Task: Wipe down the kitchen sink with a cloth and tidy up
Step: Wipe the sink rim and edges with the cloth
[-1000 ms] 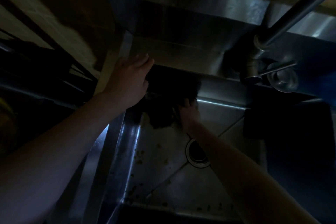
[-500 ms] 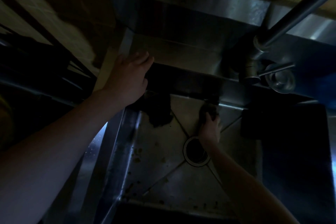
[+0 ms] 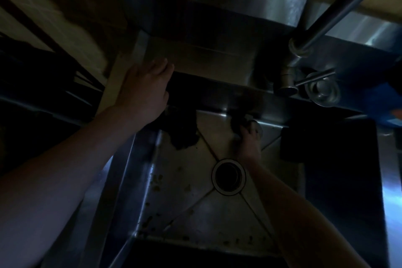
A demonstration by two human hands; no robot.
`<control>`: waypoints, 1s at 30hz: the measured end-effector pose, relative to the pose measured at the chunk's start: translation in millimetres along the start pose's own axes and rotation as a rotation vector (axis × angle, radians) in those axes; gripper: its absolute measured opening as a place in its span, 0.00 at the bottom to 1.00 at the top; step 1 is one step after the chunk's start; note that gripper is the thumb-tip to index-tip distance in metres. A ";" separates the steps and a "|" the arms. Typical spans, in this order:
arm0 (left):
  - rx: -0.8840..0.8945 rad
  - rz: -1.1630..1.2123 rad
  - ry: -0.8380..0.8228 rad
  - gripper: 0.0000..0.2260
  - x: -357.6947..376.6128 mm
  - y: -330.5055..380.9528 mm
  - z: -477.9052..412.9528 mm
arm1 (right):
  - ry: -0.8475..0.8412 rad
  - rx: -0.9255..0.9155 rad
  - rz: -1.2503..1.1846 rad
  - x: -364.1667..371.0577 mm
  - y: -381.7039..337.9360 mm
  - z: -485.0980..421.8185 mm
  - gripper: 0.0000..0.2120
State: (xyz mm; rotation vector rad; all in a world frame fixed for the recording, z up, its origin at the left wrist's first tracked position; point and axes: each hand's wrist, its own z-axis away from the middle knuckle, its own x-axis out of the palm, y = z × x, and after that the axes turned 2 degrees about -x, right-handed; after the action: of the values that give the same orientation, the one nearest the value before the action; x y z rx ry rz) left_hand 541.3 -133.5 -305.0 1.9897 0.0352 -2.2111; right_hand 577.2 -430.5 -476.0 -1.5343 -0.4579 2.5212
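Observation:
The scene is very dim. A steel sink (image 3: 180, 209) fills the middle, its round drain (image 3: 228, 177) near the centre and brown specks scattered over the left and front of its floor. My right hand (image 3: 248, 143) is down in the basin just beyond the drain, fingers closed on a dark cloth (image 3: 238, 123) pressed where the floor meets the back wall. My left hand (image 3: 144, 90) rests flat with fingers apart on the sink's far left rim, holding nothing. A dark patch (image 3: 185, 135) lies in the far left corner of the basin.
A steel faucet (image 3: 289, 80) with a lever and a round fitting (image 3: 323, 91) stands at the back right, a long pipe (image 3: 348, 4) rising from it. A dark rectangular object (image 3: 326, 141) sits at the basin's right side. Something blue (image 3: 380, 102) shows at the far right.
My right hand has swept the cloth rightward along the back of the basin, from the far left corner to beyond the drain. My left hand has stayed on the rim.

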 end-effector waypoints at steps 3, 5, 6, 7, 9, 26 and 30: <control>-0.090 0.002 0.011 0.30 1.4 16.6 3.0 | 0.056 0.122 -0.091 -17.9 28.6 -6.0 0.28; -0.076 0.020 0.014 0.32 2.7 34.6 2.8 | 0.086 0.229 -0.150 -21.7 30.2 -10.2 0.26; -0.042 0.018 0.010 0.33 3.2 45.5 1.2 | 0.104 0.275 -0.171 -19.4 25.6 -10.1 0.25; -0.007 0.017 0.012 0.33 4.0 57.3 -1.7 | 0.116 0.299 -0.180 -14.6 18.1 -7.7 0.26; 0.043 0.028 0.011 0.32 5.1 81.5 -8.7 | 0.110 0.207 -0.142 4.0 0.7 2.8 0.27; 0.066 0.097 -0.091 0.32 2.2 104.1 -13.8 | 0.098 0.164 -0.036 -34.7 40.1 -27.5 0.29; 0.054 0.070 -0.096 0.34 4.0 105.1 -14.8 | -0.014 -0.051 0.088 -19.9 51.4 -5.7 0.25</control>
State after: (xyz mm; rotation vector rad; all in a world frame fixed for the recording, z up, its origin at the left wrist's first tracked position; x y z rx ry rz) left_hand 570.1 -235.6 -300.8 1.8777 -0.1053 -2.2830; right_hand 592.8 -483.6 -479.1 -1.5897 -0.4700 2.6071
